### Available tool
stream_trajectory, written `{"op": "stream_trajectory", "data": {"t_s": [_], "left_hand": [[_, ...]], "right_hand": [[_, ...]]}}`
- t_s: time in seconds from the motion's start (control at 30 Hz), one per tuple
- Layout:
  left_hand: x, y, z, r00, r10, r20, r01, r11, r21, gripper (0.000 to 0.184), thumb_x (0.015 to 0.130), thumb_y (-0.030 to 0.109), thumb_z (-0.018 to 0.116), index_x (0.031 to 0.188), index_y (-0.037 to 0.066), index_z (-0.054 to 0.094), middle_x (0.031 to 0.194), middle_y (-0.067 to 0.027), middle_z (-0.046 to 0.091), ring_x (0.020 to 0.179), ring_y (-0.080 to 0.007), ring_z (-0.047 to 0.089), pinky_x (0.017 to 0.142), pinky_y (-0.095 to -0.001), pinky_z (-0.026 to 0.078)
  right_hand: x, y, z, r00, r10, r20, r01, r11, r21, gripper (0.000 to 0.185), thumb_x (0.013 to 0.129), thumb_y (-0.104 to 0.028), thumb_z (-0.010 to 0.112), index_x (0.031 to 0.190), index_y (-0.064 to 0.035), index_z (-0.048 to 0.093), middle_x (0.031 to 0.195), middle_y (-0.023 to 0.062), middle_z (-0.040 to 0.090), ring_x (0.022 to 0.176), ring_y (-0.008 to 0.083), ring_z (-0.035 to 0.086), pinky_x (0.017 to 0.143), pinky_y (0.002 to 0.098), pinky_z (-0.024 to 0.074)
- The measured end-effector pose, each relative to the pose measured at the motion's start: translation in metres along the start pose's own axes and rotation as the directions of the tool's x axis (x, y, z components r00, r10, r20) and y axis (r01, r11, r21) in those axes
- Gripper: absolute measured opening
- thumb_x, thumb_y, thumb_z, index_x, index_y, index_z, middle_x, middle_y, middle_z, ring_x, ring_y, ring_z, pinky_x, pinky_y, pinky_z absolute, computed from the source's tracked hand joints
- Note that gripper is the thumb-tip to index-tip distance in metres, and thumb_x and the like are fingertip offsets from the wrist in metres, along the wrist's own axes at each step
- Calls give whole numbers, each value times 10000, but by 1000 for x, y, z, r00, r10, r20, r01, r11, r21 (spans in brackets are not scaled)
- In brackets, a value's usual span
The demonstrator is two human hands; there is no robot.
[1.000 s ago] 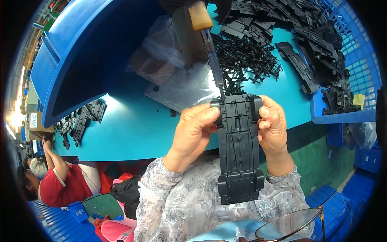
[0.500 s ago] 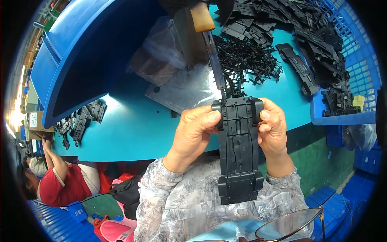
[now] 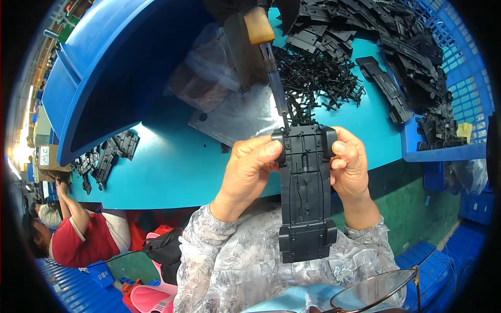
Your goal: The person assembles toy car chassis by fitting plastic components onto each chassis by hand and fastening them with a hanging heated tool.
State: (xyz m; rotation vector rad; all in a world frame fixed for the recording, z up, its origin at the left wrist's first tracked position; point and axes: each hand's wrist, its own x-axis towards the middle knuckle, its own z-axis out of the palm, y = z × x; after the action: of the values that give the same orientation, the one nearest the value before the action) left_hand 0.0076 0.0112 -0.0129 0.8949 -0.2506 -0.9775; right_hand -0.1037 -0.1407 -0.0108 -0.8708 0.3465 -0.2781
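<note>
Between my hands is a long black plastic toy-car chassis (image 3: 306, 195), its ribbed face turned up and its lower end above my lap. My left hand (image 3: 249, 169) pinches its upper left corner with thumb on top. At the upper right corner, my right hand (image 3: 350, 164) grips the edge with thumb and curled fingers. A fixed tool like a power screwdriver (image 3: 274, 78), with a yellowish collar and slim shaft, reaches down to the chassis's top left edge; whether its tip touches, I cannot tell. Behind lies a heap of small black plastic parts (image 3: 326, 78).
A blue crate (image 3: 443, 152) full of black chassis stands at right, one loose chassis (image 3: 385, 88) beside it. A large blue bin (image 3: 78, 104) tilts over the left of the turquoise table (image 3: 172, 180). Plastic bags (image 3: 235, 112) lie mid-table. Another person in red (image 3: 86, 240) sits at left.
The chassis and both hands have shifted slightly left, and the tool's shaft tip has moved a little left too. Both hands keep their hold.
</note>
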Motion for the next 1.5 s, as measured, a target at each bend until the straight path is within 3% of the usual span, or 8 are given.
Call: {"op": "stream_trajectory", "data": {"t_s": [0.4,0.8,0.9,1.5], "left_hand": [[11,-4,-4,999,-30,-41,21,978,-209,262,873,195,526,944,-39,620,888,-90,651,792,-169,623,735,-311,507],[26,-2,-4,999,-34,-20,28,963,-268,260,896,206,499,995,-10,604,921,-71,648,798,-139,624,715,-293,518],[28,1,-7,997,-71,-1,66,923,-380,172,861,137,553,963,4,591,961,-97,644,889,-183,623,830,-350,499],[27,7,-2,998,-58,16,59,909,-413,172,851,121,565,978,8,588,962,-91,642,884,-178,623,826,-347,505]], "right_hand": [[14,-2,3,999,46,11,-46,998,40,252,858,-181,543,965,46,529,639,-44,482,456,-10,471,351,130,413],[32,-6,-2,1000,5,-7,-5,998,56,245,855,-217,571,934,5,504,614,-34,483,398,30,433,325,157,350],[34,-6,-2,1000,-2,-21,3,997,77,246,852,-224,581,922,0,507,617,-35,487,399,32,438,323,160,353],[35,-13,6,1000,17,-10,-16,999,48,217,867,-223,543,855,-9,512,616,-31,491,400,20,430,332,147,347]]}}
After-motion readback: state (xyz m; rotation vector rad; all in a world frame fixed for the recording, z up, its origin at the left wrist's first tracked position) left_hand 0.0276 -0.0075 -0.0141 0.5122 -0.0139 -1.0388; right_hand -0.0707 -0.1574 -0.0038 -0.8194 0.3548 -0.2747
